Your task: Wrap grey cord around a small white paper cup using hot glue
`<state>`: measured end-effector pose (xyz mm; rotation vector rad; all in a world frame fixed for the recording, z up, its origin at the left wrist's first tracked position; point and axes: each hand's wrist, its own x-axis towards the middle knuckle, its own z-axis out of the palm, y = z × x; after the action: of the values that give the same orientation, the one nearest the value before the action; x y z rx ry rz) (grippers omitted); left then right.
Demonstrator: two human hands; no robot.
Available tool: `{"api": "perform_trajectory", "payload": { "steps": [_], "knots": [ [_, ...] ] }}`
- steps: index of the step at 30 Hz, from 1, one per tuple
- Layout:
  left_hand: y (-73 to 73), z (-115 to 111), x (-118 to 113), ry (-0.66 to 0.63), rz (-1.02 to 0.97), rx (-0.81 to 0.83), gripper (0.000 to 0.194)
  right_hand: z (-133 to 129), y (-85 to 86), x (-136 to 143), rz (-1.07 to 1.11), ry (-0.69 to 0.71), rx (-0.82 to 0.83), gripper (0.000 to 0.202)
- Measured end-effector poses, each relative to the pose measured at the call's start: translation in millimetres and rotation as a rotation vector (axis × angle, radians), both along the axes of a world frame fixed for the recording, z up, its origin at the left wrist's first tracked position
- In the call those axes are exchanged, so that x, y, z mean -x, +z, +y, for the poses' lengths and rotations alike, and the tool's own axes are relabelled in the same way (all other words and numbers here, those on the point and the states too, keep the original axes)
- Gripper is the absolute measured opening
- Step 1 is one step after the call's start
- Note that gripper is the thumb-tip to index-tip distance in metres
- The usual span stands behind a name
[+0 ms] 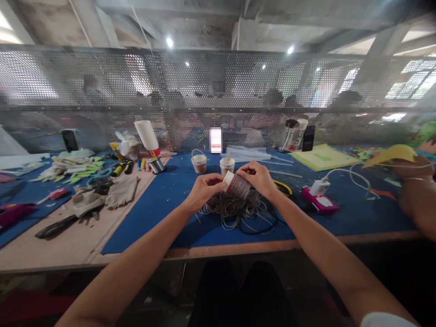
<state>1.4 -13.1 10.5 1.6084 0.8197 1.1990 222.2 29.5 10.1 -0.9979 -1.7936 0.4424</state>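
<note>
A paper cup [239, 187], wound round with grey-brown cord, is held tilted above the middle of the blue mat. Its bare white end points left, and a bit of red shows beside the cord. My left hand [203, 190] is closed on that white end with thumb and fingers. On the other side, my right hand [258, 178] is closed against the cord-wrapped part of the cup. Beneath both hands lies a loose heap of the same cord [235, 211]. Just behind the cup stands a small cord-wrapped cup [227, 164], and left of it a small handled basket [199, 163].
A stack of paper cups [146, 136] leans over a metal tin [156, 165]. Work gloves [122, 191] and scissors [100, 176] lie left. A pink power socket [320, 200] with a white plug sits right, near another person's arm [417, 195]. A perforated metal screen [235, 91] stands behind.
</note>
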Motion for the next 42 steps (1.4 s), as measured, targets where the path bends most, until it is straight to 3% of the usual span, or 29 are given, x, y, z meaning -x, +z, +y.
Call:
{"api": "perform_trajectory", "payload": {
  "steps": [8,15,21,27,33,42],
  "knots": [
    [-2.9,1.8,-0.1,0.057,-0.014,0.001,0.022,6.8,-1.4,-2.4,-0.014,0.045,0.065,0.024],
    [-8.6,13.4,3.6,0.196,-0.157,0.003,0.026,3.1,0.0,-2.3,0.141,0.118,0.125,0.046],
    [-9.4,16.0,4.6,0.154,-0.231,0.045,0.03,2.9,-4.2,3.1,-0.007,0.132,0.128,0.049],
    [-9.9,15.5,5.0,0.14,-0.203,0.044,0.032,6.4,-7.0,1.8,0.014,0.186,0.135,0.048],
    [-10.7,19.4,7.5,0.208,-0.19,-0.021,0.033,6.4,-7.2,1.1,0.093,0.139,0.101,0.051],
    [-5.0,21.3,11.2,0.37,0.031,-0.132,0.038,12.1,-8.4,-6.6,0.101,0.009,0.066,0.053]
  ]
}}
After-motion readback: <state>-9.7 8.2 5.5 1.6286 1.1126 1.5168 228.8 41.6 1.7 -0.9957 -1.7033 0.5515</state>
